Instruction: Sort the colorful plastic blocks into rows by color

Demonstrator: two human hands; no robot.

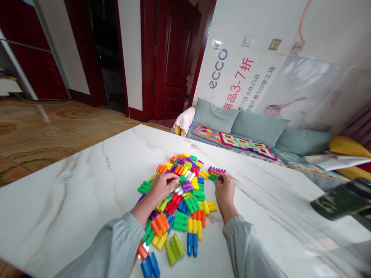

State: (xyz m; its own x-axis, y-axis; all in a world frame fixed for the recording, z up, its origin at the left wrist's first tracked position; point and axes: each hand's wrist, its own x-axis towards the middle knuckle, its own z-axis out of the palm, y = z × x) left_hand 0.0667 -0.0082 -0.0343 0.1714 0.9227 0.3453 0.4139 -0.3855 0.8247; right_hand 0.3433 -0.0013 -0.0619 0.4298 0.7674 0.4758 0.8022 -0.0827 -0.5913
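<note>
A heap of colourful plastic bullet-shaped building blocks (pixel 174 202) spreads over the white marble-patterned table (pixel 87 185). My left hand (pixel 162 187) is over the left side of the heap. Its fingertips are pressed together near green and white blocks; whatever they hold is hidden. To the right of the heap, my right hand (pixel 226 191) has thumb and fingers closed on a green block (pixel 213 176). Right behind that block stand orange and purple blocks (pixel 216 170) in rows. A yellow block (pixel 204 175) lies just left of the green one.
At the near edge lie a lime block (pixel 174 249) and a blue block (pixel 150 265). A dark camouflage-patterned bottle (pixel 342 199) is at the table's right. Beyond the table are a sofa with grey-green cushions (pixel 259 129) and a dark red door (pixel 175 58).
</note>
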